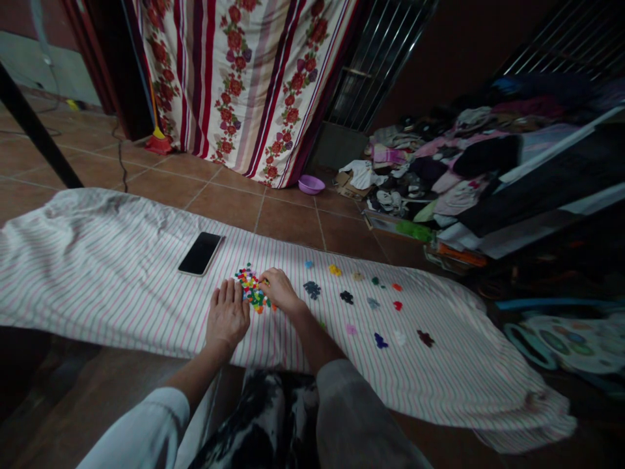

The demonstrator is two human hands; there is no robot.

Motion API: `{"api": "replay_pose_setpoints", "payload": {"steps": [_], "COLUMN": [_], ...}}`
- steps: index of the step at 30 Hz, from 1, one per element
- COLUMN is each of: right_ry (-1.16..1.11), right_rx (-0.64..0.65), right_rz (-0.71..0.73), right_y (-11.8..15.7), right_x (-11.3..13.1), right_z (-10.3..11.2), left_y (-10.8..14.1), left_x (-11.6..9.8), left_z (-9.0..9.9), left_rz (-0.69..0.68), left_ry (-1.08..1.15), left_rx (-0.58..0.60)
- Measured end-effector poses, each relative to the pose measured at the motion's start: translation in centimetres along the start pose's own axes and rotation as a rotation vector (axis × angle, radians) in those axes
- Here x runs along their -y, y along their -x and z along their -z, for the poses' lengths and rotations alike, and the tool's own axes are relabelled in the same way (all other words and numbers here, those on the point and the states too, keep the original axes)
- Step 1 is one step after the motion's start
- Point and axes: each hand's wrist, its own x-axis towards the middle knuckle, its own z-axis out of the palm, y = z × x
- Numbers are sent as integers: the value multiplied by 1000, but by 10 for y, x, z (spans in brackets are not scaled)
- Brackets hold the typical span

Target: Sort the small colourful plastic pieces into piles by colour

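A heap of small mixed-colour pieces (254, 293) lies on the striped cloth (146, 306). Flat on the cloth at the heap's left edge rests my left hand (228, 312), its fingers stretched out. My right hand (279, 288) is over the heap's right side, fingers bent and pinched together; what they hold, if anything, is too small to name. To the right lie small single-colour piles, among them a dark grey one (312, 290), a black one (346, 297), a yellow one (334, 270), a dark blue one (380, 341) and a brown one (426, 338).
A phone (200, 253) lies on the cloth left of the heap. Beyond the cloth are a purple basin (311, 185), a floral curtain (239, 85) and a red broom (159, 141). Piled clothes (439, 156) fill the right background.
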Motion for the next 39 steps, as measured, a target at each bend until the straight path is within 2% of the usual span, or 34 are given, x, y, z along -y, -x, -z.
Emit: {"api": "replay_pose_setpoints", "payload": {"steps": [9,16,25,31,39], "right_ry": [-62,36,28,-161,-494], "right_rx": [3,33,8,-162,-300], "right_rz": [45,31,46,-15,-263], "right_y": [2,-3,2,2,9], "right_x": [-3,2,6,1,-7], "right_z": [1,3,5,0,-4], "left_y": [0,0,0,1,1], "left_x": [0,0,2,3,2], "left_z": [-1,0,-1,-3,-3], "left_rz": [0,-5,-26,-35,-34], "left_ry": [-19,11,2,-20,-46], "left_rx": [-4,0,-7,-27,-27]}}
